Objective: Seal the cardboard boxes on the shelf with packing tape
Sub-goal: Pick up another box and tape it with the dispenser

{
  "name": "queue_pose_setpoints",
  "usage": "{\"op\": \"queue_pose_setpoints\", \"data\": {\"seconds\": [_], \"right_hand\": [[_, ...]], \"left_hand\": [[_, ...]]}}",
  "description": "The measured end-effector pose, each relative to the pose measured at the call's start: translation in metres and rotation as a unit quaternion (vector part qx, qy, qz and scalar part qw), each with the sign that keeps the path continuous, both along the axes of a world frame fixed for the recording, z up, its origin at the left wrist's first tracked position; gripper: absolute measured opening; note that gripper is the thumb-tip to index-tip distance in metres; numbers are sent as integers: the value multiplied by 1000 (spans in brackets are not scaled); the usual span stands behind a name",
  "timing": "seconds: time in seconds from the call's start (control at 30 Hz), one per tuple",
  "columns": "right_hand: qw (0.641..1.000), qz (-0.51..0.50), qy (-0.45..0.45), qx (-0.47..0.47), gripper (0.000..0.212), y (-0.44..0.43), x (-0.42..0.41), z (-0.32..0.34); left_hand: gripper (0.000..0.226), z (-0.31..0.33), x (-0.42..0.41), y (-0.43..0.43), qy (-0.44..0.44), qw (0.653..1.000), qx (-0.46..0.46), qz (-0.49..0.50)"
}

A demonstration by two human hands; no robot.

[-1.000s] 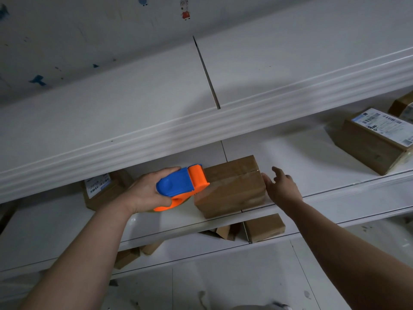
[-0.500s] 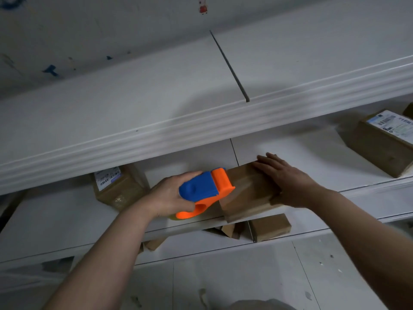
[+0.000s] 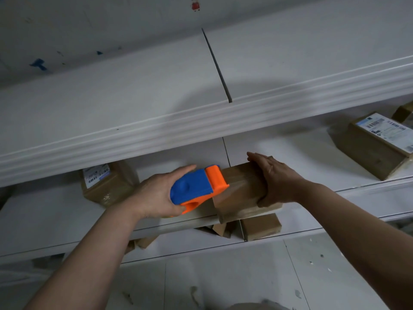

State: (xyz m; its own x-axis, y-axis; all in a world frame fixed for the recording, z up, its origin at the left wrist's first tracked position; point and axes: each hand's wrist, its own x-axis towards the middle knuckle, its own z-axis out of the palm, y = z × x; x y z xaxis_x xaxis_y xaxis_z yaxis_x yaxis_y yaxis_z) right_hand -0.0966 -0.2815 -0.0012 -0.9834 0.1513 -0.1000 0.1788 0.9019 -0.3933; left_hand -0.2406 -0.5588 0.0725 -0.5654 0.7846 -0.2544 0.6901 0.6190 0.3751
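A plain brown cardboard box (image 3: 240, 193) sits at the front edge of the middle white shelf (image 3: 312, 153), slightly overhanging it. My right hand (image 3: 276, 179) lies over the box's right end, fingers across the top and thumb down the front face. My left hand (image 3: 154, 193) grips a blue and orange tape dispenser (image 3: 197, 186), whose orange head touches the box's upper left edge. A shiny strip of clear tape runs across the box top from the dispenser toward my right hand.
A labelled box (image 3: 107, 183) stands to the left on the same shelf, and another labelled box (image 3: 377, 144) to the right. Smaller brown boxes (image 3: 260, 227) lie on the lower shelf. The upper shelf's thick front edge (image 3: 201, 121) overhangs closely above.
My right hand moved from beside the box's right end onto its top and now clamps it. The dispenser stays at the box's left edge, with tape now visible across the top.
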Motion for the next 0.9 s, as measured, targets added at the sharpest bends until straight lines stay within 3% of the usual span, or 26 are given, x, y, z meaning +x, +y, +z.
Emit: {"op": "queue_pose_setpoints", "data": {"seconds": [0.27, 0.53, 0.7, 0.9], "right_hand": [[1000, 9, 7, 2, 133, 5, 1, -2], [999, 22, -10, 21, 141, 8, -7, -4], [999, 24, -12, 35, 142, 7, -7, -5], [993, 61, -10, 104, 127, 5, -2, -5]], "left_hand": [[75, 14, -19, -32, -37, 998, 45, 29], [75, 4, -26, -67, -95, 992, 57, 66], [77, -2, -24, -60, -50, 997, 26, 49], [86, -22, -13, -26, 44, 995, -91, 20]]}}
